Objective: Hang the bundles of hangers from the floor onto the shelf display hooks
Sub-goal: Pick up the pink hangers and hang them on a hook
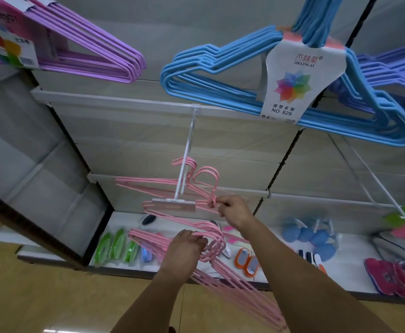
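Observation:
A white display hook [187, 155] sticks out from the shelf's back panel, with a price tag holder at its tip. Pink hangers [153, 182] hang on it by their hooks. My right hand [233, 211] pinches the neck of one pink hanger just right of the hook's tip. Lower down, my left hand [184, 251] grips the necks of a second bundle of pink hangers [232, 289], whose arms slope down to the right over the floor.
Blue hangers [220, 68] with a paper label, purple hangers [95, 42] and violet hangers [388, 68] hang above. Another white hook [374, 186] juts out at right. The bottom shelf [348, 270] carries green brushes, orange items, blue balls and pink goods.

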